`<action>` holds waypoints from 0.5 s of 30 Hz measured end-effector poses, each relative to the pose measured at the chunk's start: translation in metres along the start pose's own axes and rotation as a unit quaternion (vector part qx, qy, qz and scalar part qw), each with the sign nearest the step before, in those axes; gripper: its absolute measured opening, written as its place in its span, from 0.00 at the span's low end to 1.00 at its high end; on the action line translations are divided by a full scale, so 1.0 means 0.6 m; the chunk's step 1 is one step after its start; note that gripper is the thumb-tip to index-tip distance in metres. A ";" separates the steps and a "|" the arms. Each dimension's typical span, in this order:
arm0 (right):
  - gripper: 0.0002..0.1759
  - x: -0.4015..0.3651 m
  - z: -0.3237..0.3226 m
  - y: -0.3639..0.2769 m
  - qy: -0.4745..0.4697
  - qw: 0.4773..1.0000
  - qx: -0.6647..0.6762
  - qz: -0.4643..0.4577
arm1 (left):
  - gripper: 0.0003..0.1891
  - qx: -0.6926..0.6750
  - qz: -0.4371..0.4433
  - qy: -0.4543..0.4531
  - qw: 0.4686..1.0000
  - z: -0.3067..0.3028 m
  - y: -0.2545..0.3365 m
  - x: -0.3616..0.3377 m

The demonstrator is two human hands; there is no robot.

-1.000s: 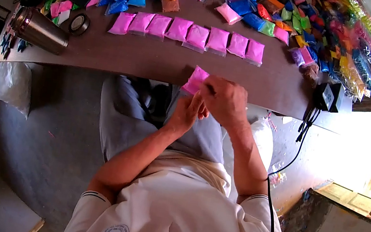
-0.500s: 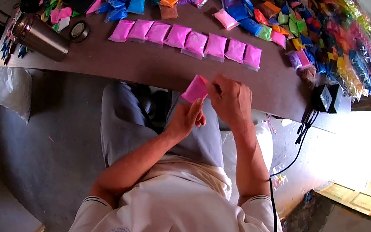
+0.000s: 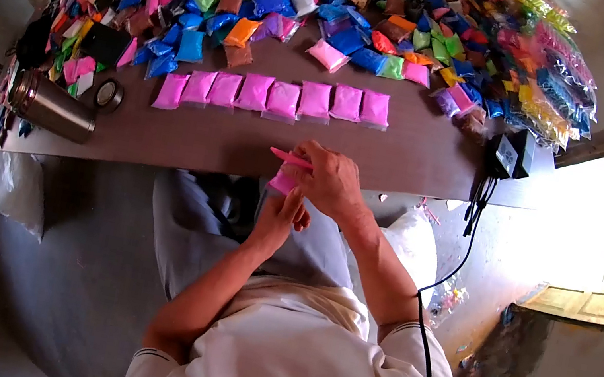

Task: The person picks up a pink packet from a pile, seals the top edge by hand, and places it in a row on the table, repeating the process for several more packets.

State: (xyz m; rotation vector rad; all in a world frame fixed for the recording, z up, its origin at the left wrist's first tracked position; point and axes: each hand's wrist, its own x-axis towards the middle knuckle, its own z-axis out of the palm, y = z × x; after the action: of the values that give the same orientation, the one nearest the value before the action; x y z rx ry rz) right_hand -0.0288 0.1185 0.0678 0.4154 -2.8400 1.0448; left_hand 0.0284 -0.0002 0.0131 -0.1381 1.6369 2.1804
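Observation:
My left hand (image 3: 281, 221) is closed on the lower end of a small pink packet (image 3: 281, 183), pinched between thumb and fingers just off the table's front edge. Over the packet's top is my right hand (image 3: 329, 181), its fingers closed around a slim, pointed pink piece (image 3: 289, 158) that sticks out to the left. What kind of piece it is I cannot make out. The right fingers hide part of the packet. Beyond my hands, several flat pink packets (image 3: 283, 99) lie side by side in a row on the brown table (image 3: 205, 141).
A big heap of colourful packets (image 3: 270, 4) covers the table's far side, with clear bags (image 3: 546, 110) at the right. A steel flask (image 3: 53, 108) lies at the left near its lid (image 3: 108, 95). A black adapter (image 3: 503, 155) with cables sits at the right edge.
The view has tilted up, showing more of the heap. My right hand has come over the packet from its right side, and the slim pink piece now shows pointing left.

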 end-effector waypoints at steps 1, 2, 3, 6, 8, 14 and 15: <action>0.17 0.000 -0.001 -0.001 -0.003 0.999 -0.011 0.037 | 0.27 -0.014 -0.001 -0.002 1.000 -0.003 -0.005 0.001; 0.17 -0.001 -0.003 -0.001 0.002 0.999 -0.012 0.038 | 0.26 -0.029 -0.002 -0.004 1.000 -0.006 -0.009 0.003; 0.17 -0.002 -0.006 -0.002 0.010 0.998 -0.033 0.057 | 0.26 -0.027 0.000 -0.009 1.000 -0.007 -0.012 0.003; 0.15 -0.012 -0.015 0.008 0.005 0.997 -0.027 0.067 | 0.25 -0.056 -0.003 0.004 0.998 -0.008 -0.020 0.003; 0.14 -0.017 -0.023 0.018 -0.008 0.998 -0.001 0.058 | 0.26 -0.036 -0.004 -0.005 0.999 -0.007 -0.023 0.003; 0.12 -0.015 -0.064 0.046 -0.070 0.991 0.110 0.024 | 0.29 -0.027 0.000 -0.027 0.999 0.001 -0.019 -0.003; 0.11 -0.017 -0.077 0.058 -0.045 0.990 0.121 0.055 | 0.29 -0.028 0.001 -0.027 0.999 -0.001 -0.019 -0.002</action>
State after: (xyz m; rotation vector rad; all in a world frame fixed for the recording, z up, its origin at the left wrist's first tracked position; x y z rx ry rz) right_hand -0.0295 0.1760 0.0793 0.3323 -2.8505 1.4359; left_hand 0.0338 0.0012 0.0033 -0.0936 1.5486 2.2122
